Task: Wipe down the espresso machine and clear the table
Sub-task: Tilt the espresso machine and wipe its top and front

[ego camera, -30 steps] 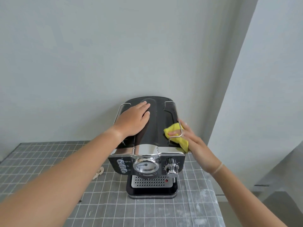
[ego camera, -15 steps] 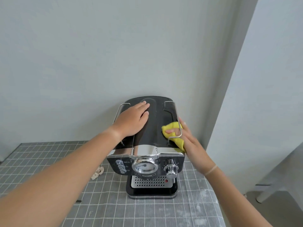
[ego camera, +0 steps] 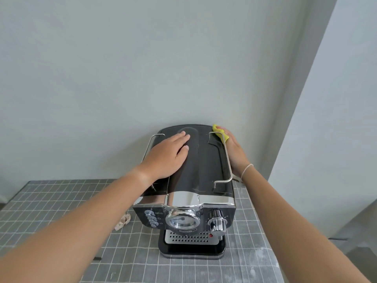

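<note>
Since the earlier frame your right hand (ego camera: 234, 154) has slid the yellow cloth (ego camera: 220, 134) from near the front of the espresso machine (ego camera: 193, 180) along its right edge to the rear right corner, close to the wall (ego camera: 183, 68). Your left hand (ego camera: 167, 156) has stayed put on the machine's top, fingers spread flat and holding nothing, bracing the body. The right hand's fingers are pressed over the cloth against the machine's right side, outside the chrome rail (ego camera: 227, 160); only a little of the cloth shows past them, so you cannot tell how tightly it is pinched.

The machine stands at the back of the checked table (ego camera: 71, 231), its rear against the wall. A pale crumpled scrap (ego camera: 123, 220) lies on the table just left of the machine's front panel.

The step in hand looks like wiping the machine's top and right flank, with the table not yet cleared. The next move probably calls for drawing the cloth back forward or over the lid, keeping it clear of the rail so it does not snag, while the left hand steadies the body.
</note>
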